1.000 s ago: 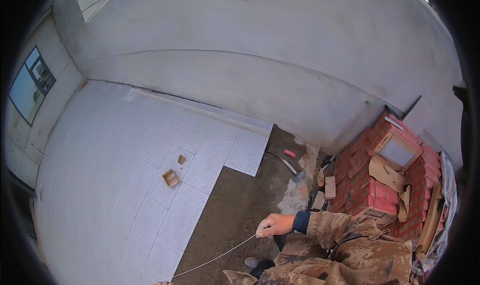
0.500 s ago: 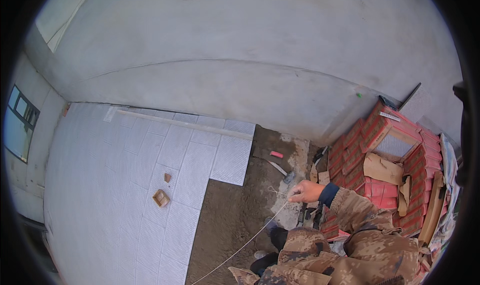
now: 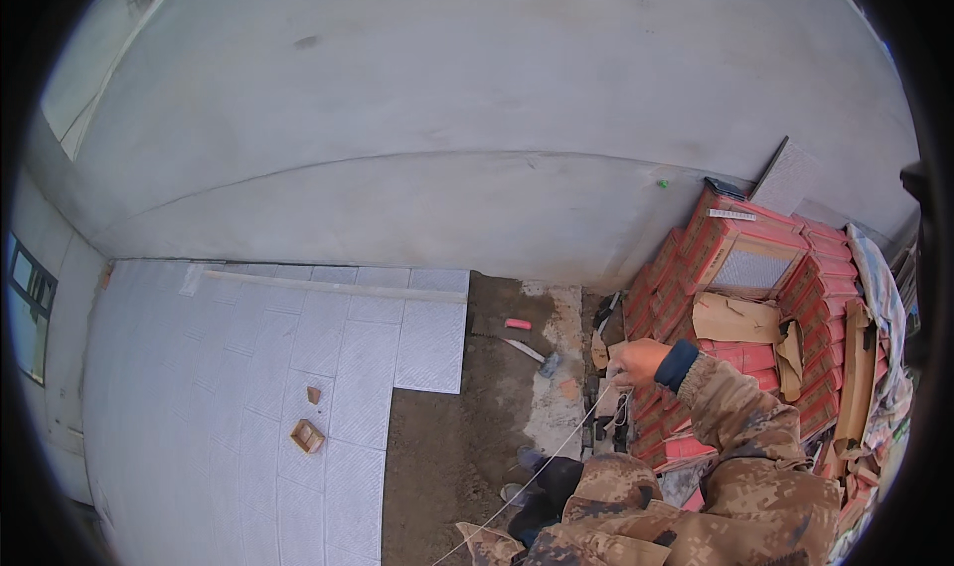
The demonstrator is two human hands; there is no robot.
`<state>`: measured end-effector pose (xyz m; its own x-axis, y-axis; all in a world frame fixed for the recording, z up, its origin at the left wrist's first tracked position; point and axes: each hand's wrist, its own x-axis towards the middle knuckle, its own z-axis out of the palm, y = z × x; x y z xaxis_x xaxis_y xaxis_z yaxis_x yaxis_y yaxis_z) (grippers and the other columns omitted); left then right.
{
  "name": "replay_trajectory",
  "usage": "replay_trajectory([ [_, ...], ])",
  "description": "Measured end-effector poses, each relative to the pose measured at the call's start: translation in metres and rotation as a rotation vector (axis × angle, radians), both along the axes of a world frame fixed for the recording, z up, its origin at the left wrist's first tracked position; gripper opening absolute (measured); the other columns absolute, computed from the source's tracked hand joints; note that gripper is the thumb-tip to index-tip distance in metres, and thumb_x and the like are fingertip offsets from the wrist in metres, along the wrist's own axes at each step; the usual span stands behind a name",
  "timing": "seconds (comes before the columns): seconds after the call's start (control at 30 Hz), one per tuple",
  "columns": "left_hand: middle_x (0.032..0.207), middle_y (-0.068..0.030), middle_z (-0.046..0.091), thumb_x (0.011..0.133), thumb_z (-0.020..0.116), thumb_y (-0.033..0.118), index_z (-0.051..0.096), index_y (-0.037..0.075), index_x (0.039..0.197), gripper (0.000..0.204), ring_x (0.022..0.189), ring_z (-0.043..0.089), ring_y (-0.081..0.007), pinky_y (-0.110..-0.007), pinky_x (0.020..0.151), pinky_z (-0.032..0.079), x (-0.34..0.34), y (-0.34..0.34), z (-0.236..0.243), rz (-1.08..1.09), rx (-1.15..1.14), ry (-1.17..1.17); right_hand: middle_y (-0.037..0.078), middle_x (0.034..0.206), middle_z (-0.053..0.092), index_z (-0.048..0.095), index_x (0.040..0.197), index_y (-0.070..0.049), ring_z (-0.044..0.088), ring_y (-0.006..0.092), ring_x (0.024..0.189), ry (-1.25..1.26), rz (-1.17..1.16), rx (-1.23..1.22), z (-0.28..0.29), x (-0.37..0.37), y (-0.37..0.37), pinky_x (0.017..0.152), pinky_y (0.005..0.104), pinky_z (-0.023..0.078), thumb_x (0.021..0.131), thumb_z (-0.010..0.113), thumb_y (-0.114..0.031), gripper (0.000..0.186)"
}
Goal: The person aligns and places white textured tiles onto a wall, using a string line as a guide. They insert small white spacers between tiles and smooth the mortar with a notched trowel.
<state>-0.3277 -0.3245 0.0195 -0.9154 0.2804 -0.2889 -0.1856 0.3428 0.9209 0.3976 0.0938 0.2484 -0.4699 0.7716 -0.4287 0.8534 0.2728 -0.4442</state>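
Observation:
My right hand (image 3: 639,362) pinches a thin white string (image 3: 527,480), which runs taut diagonally down-left to the lower edge, while a loose loop dangles below my fingers. My camouflage sleeve with a dark cuff reaches in from the lower right. The hand is over the debris beside stacked red tile boxes (image 3: 656,268). Nearby on the grey mortar bed (image 3: 437,477) lie a pink block-like object (image 3: 518,323) and a long-handled tool (image 3: 523,348). My left hand is out of view. My shoes show beneath the string.
Pale textured tiles (image 3: 248,387) cover the left floor, with a small open box (image 3: 307,436) and a brown scrap (image 3: 313,394) on them. A grey wall (image 3: 417,208) runs across the back. Cardboard (image 3: 735,316) and a leaning tile (image 3: 780,178) sit by the boxes.
My right hand has moved up and right, toward the boxes, with the string. The fingertips at the lower edge earlier are out of view. The camera view has shifted.

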Motion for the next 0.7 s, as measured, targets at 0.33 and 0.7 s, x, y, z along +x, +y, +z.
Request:
replay_trajectory([
  [0.33, 0.102, -0.0141, 0.064, 0.094, 0.053, 0.021, 0.058, 0.0, 0.111, 0.027, 0.093, 0.06, -0.0243, -0.038, 0.081, 0.052, 0.152, 0.146, 0.002, -0.269, -0.369, -0.142, 0.014, 0.078, 0.062, 0.063, 0.084, -0.009, 0.061, 0.0372, 0.076, -0.05, -0.065, 0.255, -0.04, 0.063, 0.026, 0.067, 0.05, 0.048, 0.086, 0.06, -0.028, 0.019],
  [0.7, 0.103, -0.0142, 0.068, 0.093, 0.062, 0.026, 0.059, -0.002, 0.121, 0.04, 0.088, 0.064, -0.0239, -0.037, 0.075, 0.053, 0.237, 0.265, 0.054, -0.572, -0.561, -0.113, 0.015, 0.081, 0.062, 0.062, 0.086, -0.006, 0.061, 0.0374, 0.08, 0.193, -0.037, 0.289, -0.072, 0.07, 0.116, 0.07, 0.0494, 0.048, 0.088, 0.058, -0.024, 0.018],
])
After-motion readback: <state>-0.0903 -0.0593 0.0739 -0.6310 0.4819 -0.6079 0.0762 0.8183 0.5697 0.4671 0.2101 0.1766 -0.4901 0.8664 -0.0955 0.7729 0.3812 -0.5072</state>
